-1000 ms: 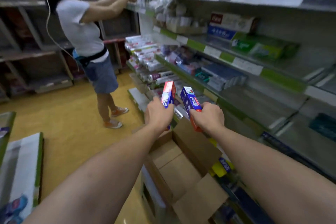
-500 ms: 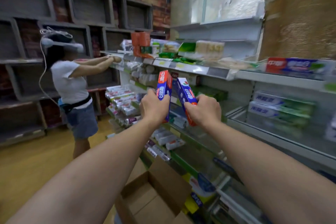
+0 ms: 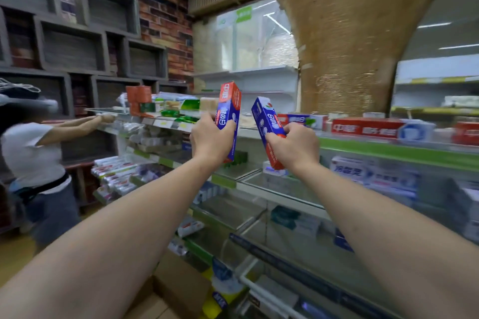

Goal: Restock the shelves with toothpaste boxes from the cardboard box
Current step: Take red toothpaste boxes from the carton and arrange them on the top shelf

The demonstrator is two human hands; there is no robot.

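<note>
Shop shelves [image 3: 388,149] stocked with toothpaste run along the right, a brick wall [image 3: 160,2] beyond. The left hand [image 3: 211,138] grips one upright red-and-blue toothpaste box [image 3: 229,114], the right hand [image 3: 295,147] another, tilted left [image 3: 267,119], fingers curled round each. The cardboard box [image 3: 178,290] sits low, near.

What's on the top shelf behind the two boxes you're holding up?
Long red and blue toothpaste cartons lie on the green-edged top shelf, right of the right hand. The left hand and its upright red-and-blue toothpaste box cover whatever sits directly behind them.
</note>
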